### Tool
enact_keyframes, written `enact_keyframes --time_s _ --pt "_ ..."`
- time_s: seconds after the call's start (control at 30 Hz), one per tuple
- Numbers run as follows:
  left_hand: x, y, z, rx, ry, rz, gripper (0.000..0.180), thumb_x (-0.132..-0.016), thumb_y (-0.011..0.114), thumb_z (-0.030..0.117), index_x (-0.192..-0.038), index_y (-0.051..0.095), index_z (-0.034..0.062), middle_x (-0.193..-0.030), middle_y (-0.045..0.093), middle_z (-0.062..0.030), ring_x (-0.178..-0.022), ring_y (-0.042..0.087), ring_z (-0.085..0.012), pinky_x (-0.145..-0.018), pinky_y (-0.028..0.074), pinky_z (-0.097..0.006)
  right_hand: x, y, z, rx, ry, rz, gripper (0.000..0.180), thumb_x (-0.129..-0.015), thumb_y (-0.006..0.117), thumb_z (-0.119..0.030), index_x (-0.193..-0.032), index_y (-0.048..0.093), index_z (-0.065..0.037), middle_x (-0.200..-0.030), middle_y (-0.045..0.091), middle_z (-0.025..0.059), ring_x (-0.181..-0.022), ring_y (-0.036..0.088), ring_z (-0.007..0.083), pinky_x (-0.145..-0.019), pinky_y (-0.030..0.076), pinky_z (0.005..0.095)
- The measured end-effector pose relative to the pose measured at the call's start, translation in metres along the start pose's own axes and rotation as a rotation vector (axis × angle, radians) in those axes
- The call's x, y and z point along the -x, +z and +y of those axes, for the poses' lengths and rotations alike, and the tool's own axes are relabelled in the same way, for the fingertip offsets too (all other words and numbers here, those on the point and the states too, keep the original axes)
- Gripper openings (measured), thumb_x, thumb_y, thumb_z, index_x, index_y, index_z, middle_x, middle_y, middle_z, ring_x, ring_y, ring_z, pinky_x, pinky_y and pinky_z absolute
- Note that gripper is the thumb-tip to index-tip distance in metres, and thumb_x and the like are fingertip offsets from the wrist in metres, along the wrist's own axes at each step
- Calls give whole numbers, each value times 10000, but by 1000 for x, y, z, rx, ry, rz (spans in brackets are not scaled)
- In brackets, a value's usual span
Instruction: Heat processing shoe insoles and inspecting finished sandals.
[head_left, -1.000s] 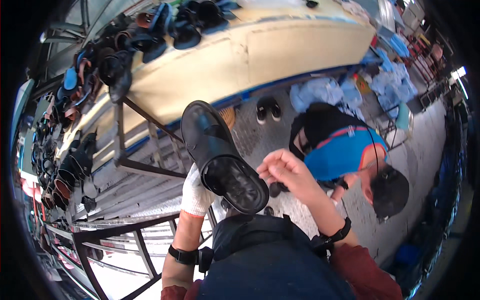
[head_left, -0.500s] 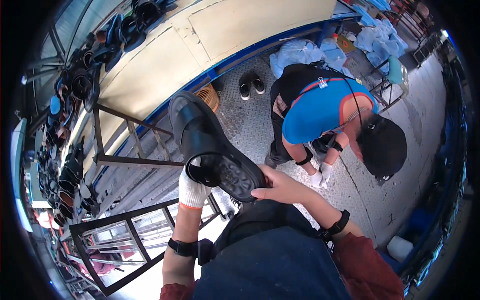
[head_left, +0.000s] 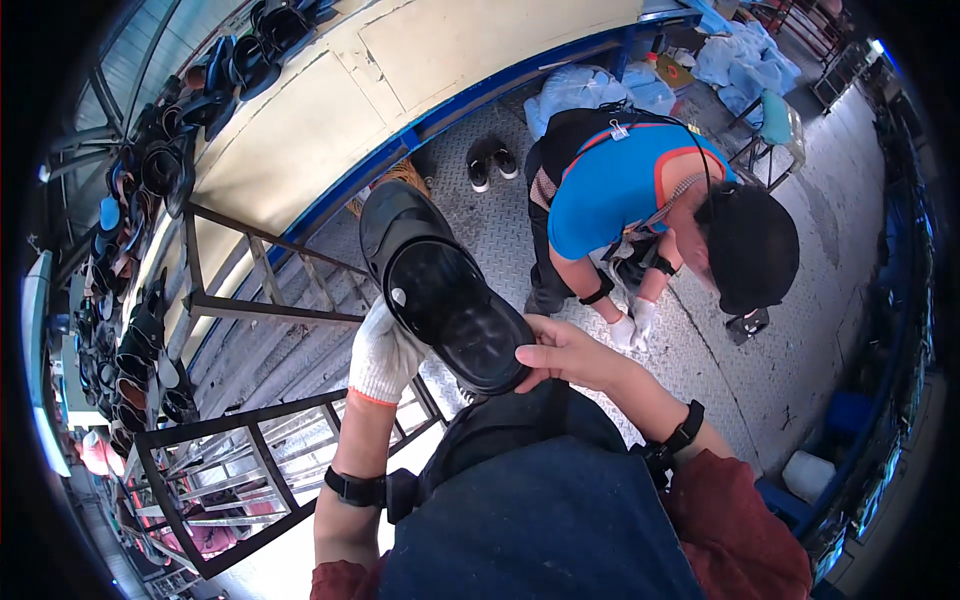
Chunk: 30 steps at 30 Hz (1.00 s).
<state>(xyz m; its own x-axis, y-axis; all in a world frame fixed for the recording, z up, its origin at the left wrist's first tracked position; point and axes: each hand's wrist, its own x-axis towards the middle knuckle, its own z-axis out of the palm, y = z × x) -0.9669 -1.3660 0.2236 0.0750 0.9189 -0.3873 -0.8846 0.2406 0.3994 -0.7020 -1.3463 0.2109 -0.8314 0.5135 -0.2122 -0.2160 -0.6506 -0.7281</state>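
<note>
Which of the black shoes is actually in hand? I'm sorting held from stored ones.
The large black shoe, sole up, between the gloved left hand and bare right hand; the others sit on the shoe rack or floor.

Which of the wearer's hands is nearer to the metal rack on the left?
Left. The gloved left hand holds the black shoe just above the metal rack; the bare right hand grips the shoe's far end, away from it.

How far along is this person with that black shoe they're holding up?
Done, it seems: many dark shoes already sit on the racks at left. In hand: one black shoe, sole up, held by the gloved left hand while the bare right hand touches its heel end. Left: this shoe is not yet put down. Nearby, another person bends over the floor.
</note>
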Motion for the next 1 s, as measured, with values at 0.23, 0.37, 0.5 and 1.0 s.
enact_keyframes --time_s 0.23,0.37,0.5,1.0 --pt "-4 -1 -6 -223 21 7 307 -947 440 52 -1244 509 18 -1208 615 -123 -1113 605 -239 -975 488 -374 1 -14 22 -44 20 91 531 -888 602 -81 -1363 376 -4 -1177 569 94 -1058 598 185 -822 579 361" --pt "-9 -27 8 -616 -5 29 374 -935 428 39 -1309 412 21 -1180 589 -169 -1053 608 -273 -896 505 -387 3 -40 50 117 11 189 576 -854 580 -7 -1386 359 -29 -1176 561 85 -1052 589 175 -836 572 365" --pt "3 -71 25 -515 -61 207 369 -960 495 133 -1291 406 -3 -1073 612 -219 -945 633 -347 -824 530 -444 22 -78 73 132 58 297 593 -836 600 -10 -1382 371 -52 -1152 553 86 -1037 583 176 -832 565 350" --pt "122 -293 10 -723 -312 815 324 -931 455 114 -1228 417 -12 -876 594 -205 -661 629 -306 -550 550 -403 62 -155 113 247 118 598 604 -789 582 -1 -1367 411 -42 -1136 560 101 -981 599 178 -810 564 307"
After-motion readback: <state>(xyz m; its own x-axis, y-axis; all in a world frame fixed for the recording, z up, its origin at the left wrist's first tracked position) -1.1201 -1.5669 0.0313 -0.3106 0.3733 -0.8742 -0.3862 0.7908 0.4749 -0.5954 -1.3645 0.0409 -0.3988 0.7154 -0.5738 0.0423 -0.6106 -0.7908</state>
